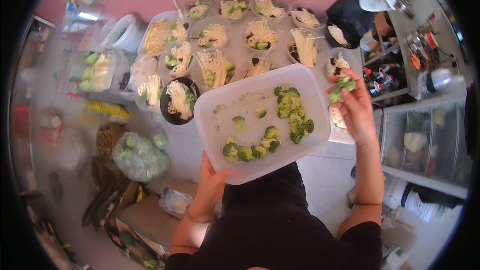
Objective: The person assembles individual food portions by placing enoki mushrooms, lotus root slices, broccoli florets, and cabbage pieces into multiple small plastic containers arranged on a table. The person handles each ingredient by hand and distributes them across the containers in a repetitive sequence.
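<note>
Head view. The left hand (210, 182) grips the near rim of a translucent white rectangular tub (235, 101), thumb over the edge and the remaining fingers hidden beneath, so that the tub is held tilted above the surface (330, 165). The tub's long axis runs from lower left to upper right. Loose broccoli florets (292, 112) lie inside it: one clump against the far right wall, a second row (250, 151) along the near wall, with green crumbs scattered across the smooth bare floor between them.

The right hand (356, 107) is raised just beyond the tub's right end, its fingers pinched closed on a single broccoli floret (344, 85), knobbly and dark green. The floret is held clear of the tub, directly over a small round bowl (339, 65) of pale strands and dark pieces; of the two hands the right is plainly the nearer to this bowl, which lies up and slightly left of the fingertips.

Further round bowls (260, 34) stand close together in rows behind the tub, each holding white thread-like mushrooms; several already carry green florets, while the nearest bowls at right show none that can be made out. One black bowl (178, 101) sits just left of the tub. At lower left, a clear plastic bag of greens (139, 156) rests well apart from both hands.
</note>
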Motion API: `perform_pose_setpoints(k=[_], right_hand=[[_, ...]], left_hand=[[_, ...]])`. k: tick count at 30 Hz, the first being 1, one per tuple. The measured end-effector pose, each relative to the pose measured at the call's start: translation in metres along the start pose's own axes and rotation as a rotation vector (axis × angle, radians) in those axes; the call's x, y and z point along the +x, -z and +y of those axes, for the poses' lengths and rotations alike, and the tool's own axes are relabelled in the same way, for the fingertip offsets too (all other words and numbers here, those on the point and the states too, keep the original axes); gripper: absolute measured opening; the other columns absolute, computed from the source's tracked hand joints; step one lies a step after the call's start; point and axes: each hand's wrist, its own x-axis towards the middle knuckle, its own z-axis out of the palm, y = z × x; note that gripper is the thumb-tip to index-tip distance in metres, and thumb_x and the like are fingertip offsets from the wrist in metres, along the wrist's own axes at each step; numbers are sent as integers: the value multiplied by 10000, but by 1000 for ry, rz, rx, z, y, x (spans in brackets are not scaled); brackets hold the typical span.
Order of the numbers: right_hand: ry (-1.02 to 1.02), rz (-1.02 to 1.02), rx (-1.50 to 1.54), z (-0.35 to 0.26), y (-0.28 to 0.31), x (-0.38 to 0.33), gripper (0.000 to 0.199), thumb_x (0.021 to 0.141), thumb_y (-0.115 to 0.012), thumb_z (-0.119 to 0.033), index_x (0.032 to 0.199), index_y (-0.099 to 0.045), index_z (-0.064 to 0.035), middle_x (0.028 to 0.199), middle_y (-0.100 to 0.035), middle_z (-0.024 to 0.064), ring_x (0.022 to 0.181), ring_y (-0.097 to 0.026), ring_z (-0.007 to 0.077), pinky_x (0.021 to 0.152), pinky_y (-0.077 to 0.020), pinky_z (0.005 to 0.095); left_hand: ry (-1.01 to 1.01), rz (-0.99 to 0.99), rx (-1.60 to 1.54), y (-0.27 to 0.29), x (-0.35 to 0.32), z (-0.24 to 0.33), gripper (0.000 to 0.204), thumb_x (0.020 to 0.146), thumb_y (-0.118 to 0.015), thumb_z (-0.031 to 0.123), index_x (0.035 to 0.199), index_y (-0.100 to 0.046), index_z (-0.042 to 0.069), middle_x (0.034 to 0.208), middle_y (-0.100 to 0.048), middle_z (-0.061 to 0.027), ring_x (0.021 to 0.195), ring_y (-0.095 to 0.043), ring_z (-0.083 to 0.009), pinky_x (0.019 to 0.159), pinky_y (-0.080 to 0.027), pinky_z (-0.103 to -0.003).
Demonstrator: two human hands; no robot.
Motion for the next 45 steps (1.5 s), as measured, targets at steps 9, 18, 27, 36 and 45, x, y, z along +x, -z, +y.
perform_pose_setpoints(k=[9,18,27,36,45], right_hand=[[-91,-215,287,16,46,21,440,945,-492,-22,1370,-421,-110,1280,-554,149,1053,-586,224,830,-481,323],[-28,-340,278,6,51,-44,447,937,-564,-87,1361,-423,-83,1265,-561,140,907,-608,226,728,-487,332],[-172,101,-58,19,61,-108,401,982,-522,-128,1369,-429,-75,1156,-613,110,700,-565,146,637,-468,262],[-117,-57,620,18,24,-103,590,978,-516,-443,1361,-430,-3,1061,-550,46,591,-423,90,560,-350,242],[19,47,191,6,5,-89,331,964,-538,-130,1270,-449,-43,1078,-557,68,710,-527,110,634,-440,257]], left_hand=[[-62,129,92,-17,-6,5,779,800,-545,10,1513,-238,63,1456,-393,-126,1313,-432,-276,1065,-394,-421],[-62,69,145,-18,8,24,813,798,-583,101,1524,-219,85,1447,-387,-109,1270,-460,-259,1032,-423,-428],[-53,50,142,1,27,36,818,791,-597,58,1521,-227,74,1429,-400,-105,1224,-489,-251,989,-454,-412],[-104,-24,124,-13,37,43,820,798,-598,77,1528,-225,87,1452,-388,-100,1263,-469,-241,1018,-444,-398],[-79,-16,146,1,37,43,825,796,-604,95,1529,-225,93,1450,-380,-97,1253,-465,-239,1007,-446,-410]])
